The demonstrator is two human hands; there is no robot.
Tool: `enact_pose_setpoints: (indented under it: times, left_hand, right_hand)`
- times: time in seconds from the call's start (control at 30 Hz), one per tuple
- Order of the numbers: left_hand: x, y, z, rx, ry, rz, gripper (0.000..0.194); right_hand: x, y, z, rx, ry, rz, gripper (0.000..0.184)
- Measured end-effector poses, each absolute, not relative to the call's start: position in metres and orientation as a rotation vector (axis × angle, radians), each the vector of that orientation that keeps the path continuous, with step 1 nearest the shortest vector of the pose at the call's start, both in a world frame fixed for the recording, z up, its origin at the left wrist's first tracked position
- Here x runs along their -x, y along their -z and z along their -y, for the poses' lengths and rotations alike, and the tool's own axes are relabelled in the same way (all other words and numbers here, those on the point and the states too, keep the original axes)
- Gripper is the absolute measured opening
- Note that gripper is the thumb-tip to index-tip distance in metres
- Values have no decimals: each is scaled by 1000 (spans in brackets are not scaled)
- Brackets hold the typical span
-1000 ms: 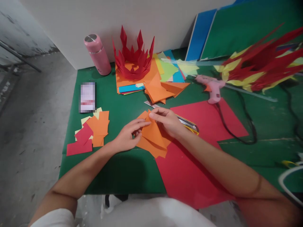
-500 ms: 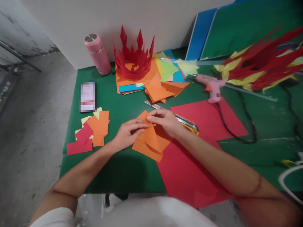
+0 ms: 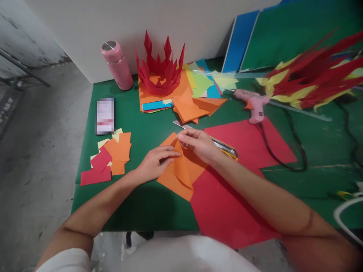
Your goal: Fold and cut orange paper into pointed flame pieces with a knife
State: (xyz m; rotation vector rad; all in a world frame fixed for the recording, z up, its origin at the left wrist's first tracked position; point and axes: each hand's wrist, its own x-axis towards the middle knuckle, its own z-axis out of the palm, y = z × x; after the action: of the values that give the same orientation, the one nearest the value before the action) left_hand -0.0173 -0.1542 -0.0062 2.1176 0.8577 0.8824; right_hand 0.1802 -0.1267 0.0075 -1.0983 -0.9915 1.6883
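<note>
Between my hands is a partly folded sheet of orange paper (image 3: 182, 172), its flap lifted from the layer beneath. My right hand (image 3: 200, 145) pinches the upper tip of the flap between thumb and fingers. My left hand (image 3: 154, 163) rests on the paper's left side, fingers stretched out and thumb apart. Just beyond the right hand lies a utility knife (image 3: 224, 146) with its blade out, partly hidden by that hand. Red paper (image 3: 227, 204) spreads under the right forearm and reaches below the orange sheet's right side.
A pink bottle (image 3: 117, 66), a red paper crown (image 3: 160, 77) and coloured paper (image 3: 188, 109) stand or lie at the back. A pink glue gun (image 3: 253, 104) with a black cord is at right. Small paper pieces (image 3: 117, 153) and a blurred phone-like rectangle (image 3: 105, 116) lie left.
The orange paper has turned slightly, its lower corner shifting down and left. My left fingers have straightened across the flap. My right hand has moved slightly up and right, still pinching the tip.
</note>
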Motion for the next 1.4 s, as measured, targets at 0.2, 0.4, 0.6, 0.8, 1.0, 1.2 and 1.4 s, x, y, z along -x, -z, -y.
enact_pose_setpoints:
  times: [0.2,0.4,0.6,0.8,1.0,1.2,1.4]
  left_hand:
    - [19,8,154,-2050,-881,-908,27]
    - [18,6,153,-2021,-849,-873,28]
    - [19,6,153,-1962,-841,-867,30]
    - [22,9,152,-1797,-955,-926,34]
    - [21,9,152,-1668,-972,-914,41]
    - [21,13,153,-1653,-957,-883,48]
    - [20,17,153,-1606,-979,-863,50]
  right_hand:
    - [-181,-8,127,1120,-1693,1068,41]
    - [-181,-6,128,1130,-1667,1186,36]
    - [-180,-7,128,1071,-1628,1222,33]
    - [-181,-7,127,1065,-1632,1247,37]
    - [-180,-7,129,1079,-1654,1387,37]
    - [-180,-5,129,1079,-1657,1392,31]
    - [-178,-8,129,1081,-1657,1355,25]
